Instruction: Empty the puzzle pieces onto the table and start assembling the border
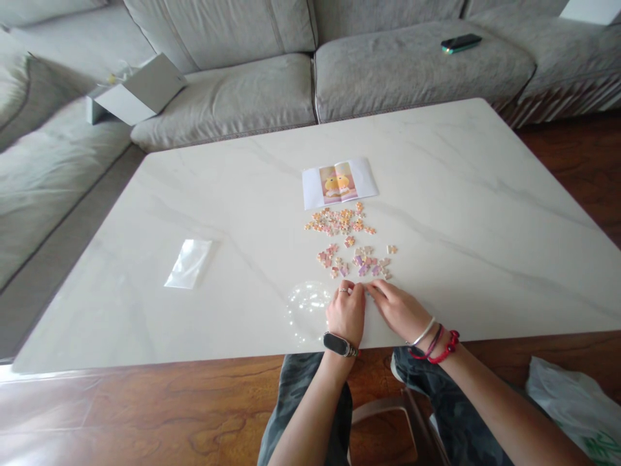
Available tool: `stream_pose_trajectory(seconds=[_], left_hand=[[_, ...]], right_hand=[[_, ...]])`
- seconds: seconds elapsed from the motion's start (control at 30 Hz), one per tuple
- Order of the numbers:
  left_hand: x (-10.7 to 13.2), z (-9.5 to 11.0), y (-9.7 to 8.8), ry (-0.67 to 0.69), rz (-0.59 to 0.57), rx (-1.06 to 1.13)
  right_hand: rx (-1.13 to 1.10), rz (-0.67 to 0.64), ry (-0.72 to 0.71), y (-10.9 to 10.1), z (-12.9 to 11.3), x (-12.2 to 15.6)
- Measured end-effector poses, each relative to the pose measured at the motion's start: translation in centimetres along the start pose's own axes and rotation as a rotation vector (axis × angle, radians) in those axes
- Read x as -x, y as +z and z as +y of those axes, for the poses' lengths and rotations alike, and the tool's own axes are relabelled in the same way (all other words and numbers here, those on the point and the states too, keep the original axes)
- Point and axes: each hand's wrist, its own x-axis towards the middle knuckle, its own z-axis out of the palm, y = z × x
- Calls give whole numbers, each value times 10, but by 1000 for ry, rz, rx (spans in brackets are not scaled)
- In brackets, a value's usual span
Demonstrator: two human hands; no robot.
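My left hand [345, 312] and my right hand [398, 309] rest close together on the white marble table [460, 213], near its front edge. Their fingertips nearly meet just below a loose group of small pastel jigsaw pieces [354, 262]. Whether the fingers pinch a piece is hidden. A second cluster of jigsaw pieces [337, 223] lies farther off, below a printed picture of a yellow cartoon figure on a white sheet [338, 182]. Beside my left hand lies a round clear plastic film [308, 312].
A flat clear plastic bag [188, 263] lies on the table's left side. Beyond the table stands a grey sofa [417, 71], holding a phone [460, 43] and a white box [138, 90]. A white plastic bag [572, 408] sits on the wooden floor at lower right.
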Motion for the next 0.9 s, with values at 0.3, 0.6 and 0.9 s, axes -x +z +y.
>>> stream_pose_trajectory(seconds=[0.3,0.6,0.9], left_hand=[[1,1,3,1,25,-24],[10,0,18,108,150,-135],[5,-14,17,137,234,-86]], right_hand=[[151,29,49,8,-14,-2],[74,-16,56,5,-10,-5],[-189,58,-33,8,14,8]])
